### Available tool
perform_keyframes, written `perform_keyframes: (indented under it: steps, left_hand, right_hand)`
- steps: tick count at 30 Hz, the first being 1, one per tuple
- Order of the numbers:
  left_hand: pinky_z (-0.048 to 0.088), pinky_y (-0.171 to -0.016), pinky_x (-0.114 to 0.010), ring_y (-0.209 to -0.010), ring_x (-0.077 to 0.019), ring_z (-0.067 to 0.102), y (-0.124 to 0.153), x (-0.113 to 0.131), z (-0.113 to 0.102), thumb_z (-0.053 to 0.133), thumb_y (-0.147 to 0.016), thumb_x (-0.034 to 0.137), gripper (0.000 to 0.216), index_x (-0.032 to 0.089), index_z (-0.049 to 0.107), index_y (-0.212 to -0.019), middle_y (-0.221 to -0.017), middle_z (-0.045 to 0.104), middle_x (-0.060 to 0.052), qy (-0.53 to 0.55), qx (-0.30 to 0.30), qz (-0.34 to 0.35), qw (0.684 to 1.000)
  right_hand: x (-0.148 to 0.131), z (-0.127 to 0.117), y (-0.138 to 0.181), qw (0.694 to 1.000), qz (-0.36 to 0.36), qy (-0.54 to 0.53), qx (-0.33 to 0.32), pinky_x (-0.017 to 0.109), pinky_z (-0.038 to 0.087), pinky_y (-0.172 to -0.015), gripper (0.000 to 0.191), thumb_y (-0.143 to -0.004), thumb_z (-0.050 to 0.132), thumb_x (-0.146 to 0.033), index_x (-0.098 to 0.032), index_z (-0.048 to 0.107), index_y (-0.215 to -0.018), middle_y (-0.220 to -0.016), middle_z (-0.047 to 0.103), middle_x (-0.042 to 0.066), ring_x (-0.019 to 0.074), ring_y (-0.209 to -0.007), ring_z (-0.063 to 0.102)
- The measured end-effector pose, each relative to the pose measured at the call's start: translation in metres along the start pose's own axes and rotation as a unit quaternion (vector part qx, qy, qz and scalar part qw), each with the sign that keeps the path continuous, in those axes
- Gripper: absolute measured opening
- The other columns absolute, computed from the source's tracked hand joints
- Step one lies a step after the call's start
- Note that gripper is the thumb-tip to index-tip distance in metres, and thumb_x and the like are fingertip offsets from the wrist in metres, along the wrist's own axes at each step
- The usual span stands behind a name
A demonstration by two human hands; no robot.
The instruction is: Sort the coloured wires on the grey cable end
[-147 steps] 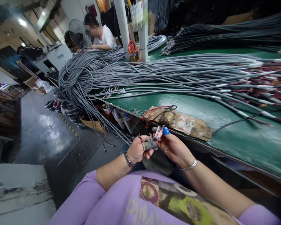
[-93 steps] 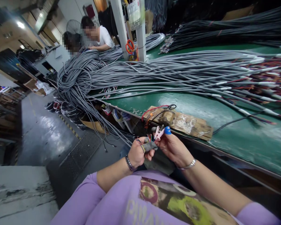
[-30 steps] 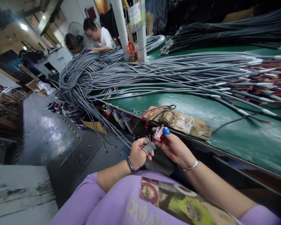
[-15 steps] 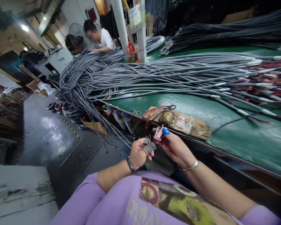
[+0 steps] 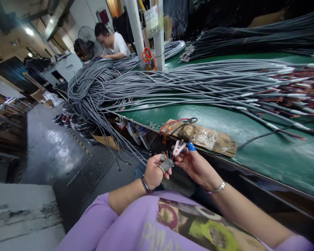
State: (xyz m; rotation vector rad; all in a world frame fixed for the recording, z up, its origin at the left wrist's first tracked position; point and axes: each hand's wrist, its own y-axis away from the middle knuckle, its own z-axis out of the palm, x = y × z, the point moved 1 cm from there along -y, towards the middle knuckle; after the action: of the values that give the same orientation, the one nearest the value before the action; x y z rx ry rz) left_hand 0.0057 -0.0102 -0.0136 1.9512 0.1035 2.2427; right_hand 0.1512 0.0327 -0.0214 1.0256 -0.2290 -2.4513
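Our left hand (image 5: 153,171) grips grey cable end (image 5: 166,164), coloured wires (image 5: 166,154) splayed; right hand (image 5: 196,165), at 3 o'clock, pinches pink clip (image 5: 178,147).

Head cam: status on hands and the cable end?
Left hand shut on grey cable end, coloured wires fanned out. Right hand shut on pink clip, at the wires. Nothing between them.
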Motion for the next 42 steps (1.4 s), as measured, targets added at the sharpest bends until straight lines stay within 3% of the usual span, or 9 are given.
perform_keyframes:
  steps: [6, 13, 20, 31, 38, 42]
  left_hand:
    - [0.035, -0.036, -0.018, -0.036, -0.0056, 0.046, 0.006, -0.003, -0.004, 0.068, -0.073, 0.056, 0.043, 0.015, 0.055, -0.068, -0.053, 0.057, 0.002, -0.023, -0.006, -0.006, 1.000]
    - [0.036, -0.039, -0.018, -0.039, -0.0062, 0.047, 0.011, 0.005, -0.001, 0.067, -0.073, 0.055, 0.043, 0.015, 0.052, -0.065, -0.053, 0.056, 0.001, -0.078, -0.024, 0.010, 0.997]
    - [0.036, -0.039, -0.019, -0.038, -0.0069, 0.047, 0.011, 0.003, -0.001, 0.070, -0.070, 0.051, 0.040, 0.015, 0.052, -0.066, -0.052, 0.056, 0.001, -0.093, -0.064, -0.026, 0.993]
    - [0.037, -0.039, -0.018, -0.039, -0.0069, 0.048, 0.011, 0.002, -0.001, 0.070, -0.069, 0.053, 0.042, 0.017, 0.050, -0.065, -0.052, 0.056, 0.002, -0.096, -0.038, -0.019, 0.994]
    - [0.037, -0.040, -0.018, -0.038, -0.0069, 0.047, 0.009, 0.001, -0.003, 0.067, -0.073, 0.051, 0.038, 0.016, 0.054, -0.066, -0.052, 0.057, 0.001, -0.125, -0.101, -0.045, 0.986]
    - [0.037, -0.041, -0.019, -0.039, -0.0069, 0.047, 0.011, 0.004, -0.003, 0.066, -0.074, 0.052, 0.040, 0.015, 0.054, -0.064, -0.053, 0.057, 0.000, -0.124, -0.091, -0.031, 0.988]
  right_hand:
    - [0.001, -0.005, 0.016, 0.992, 0.043, 0.088, -0.085, 0.027, 0.049, -0.060, 0.041, -0.061, 0.081, -0.054, -0.018, 0.067, -0.075, -0.071, 0.063, 0.002, 0.0132, -0.061, 0.054]
    - [0.002, 0.004, 0.024, 0.971, -0.034, 0.233, -0.044, 0.023, 0.037, -0.053, 0.034, -0.059, 0.085, -0.044, -0.017, 0.066, -0.068, -0.061, 0.058, -0.001, 0.0104, -0.056, 0.046]
    - [0.001, 0.003, 0.026, 0.964, -0.050, 0.254, -0.062, 0.026, 0.042, -0.060, 0.029, -0.064, 0.082, -0.043, -0.018, 0.067, -0.070, -0.067, 0.064, 0.001, 0.0131, -0.061, 0.052]
    - [-0.002, 0.006, 0.029, 0.949, -0.081, 0.297, -0.067, 0.029, 0.048, -0.062, 0.027, -0.065, 0.080, -0.044, -0.021, 0.069, -0.072, -0.070, 0.068, 0.003, 0.0176, -0.065, 0.058]
    - [-0.003, 0.003, 0.029, 0.941, -0.082, 0.319, -0.082, 0.031, 0.050, -0.065, 0.023, -0.067, 0.078, -0.042, -0.021, 0.070, -0.072, -0.069, 0.069, 0.003, 0.0187, -0.066, 0.059]
    - [-0.004, 0.002, 0.029, 0.938, -0.085, 0.325, -0.085, 0.031, 0.049, -0.067, 0.020, -0.069, 0.077, -0.039, -0.021, 0.071, -0.073, -0.070, 0.069, 0.002, 0.0186, -0.067, 0.059]
